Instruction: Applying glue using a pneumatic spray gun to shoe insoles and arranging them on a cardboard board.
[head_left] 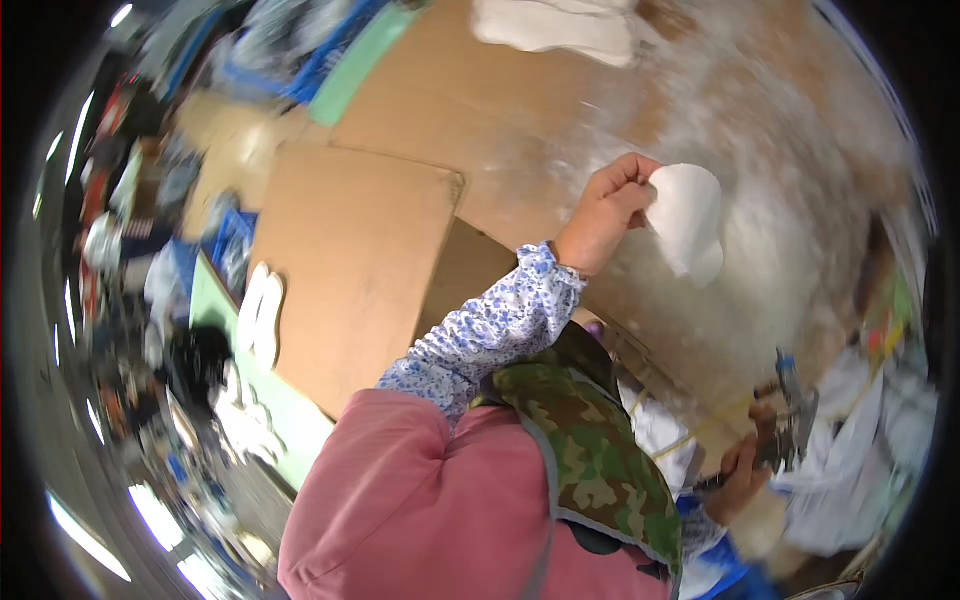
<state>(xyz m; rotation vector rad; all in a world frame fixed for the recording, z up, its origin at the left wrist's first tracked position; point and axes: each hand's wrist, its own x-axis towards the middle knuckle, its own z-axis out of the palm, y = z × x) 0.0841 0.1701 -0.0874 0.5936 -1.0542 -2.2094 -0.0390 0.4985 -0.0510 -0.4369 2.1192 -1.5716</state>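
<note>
So the left hand (605, 215) is pinching a white insole-shaped cutout (688, 220) a bit right of centre in the upper half of the frame, fingers closed on its left edge. The cutout is sticking out to the right of the hand, and its long axis is running roughly top to bottom in the picture, wider end up, narrower end hanging down. It's being held up over the brown desk (560, 110), which is looking dusty with white smears all over; I can't tell if the piece is touching the surface or just hovering above it.

The right hand (745, 470) is sitting way down in the lower right, wrapped around the handle of some tool (790, 420) with a blue-and-grey head. Could be a stapler or glue gun sort of thing, too blurry to call. That hand is well apart from the cutout, so the left one is clearly the nearer hand, and the cutout is lying up and to the left of the tool.

Other stuff: a big cardboard sheet (350, 260) is lying left of centre, a stack of similar white cutouts (262, 315) is sitting by its left edge, and another white piece (555, 25) is lying at the top of the frame. The left arm is wearing a floral sleeve (490, 330).
</note>
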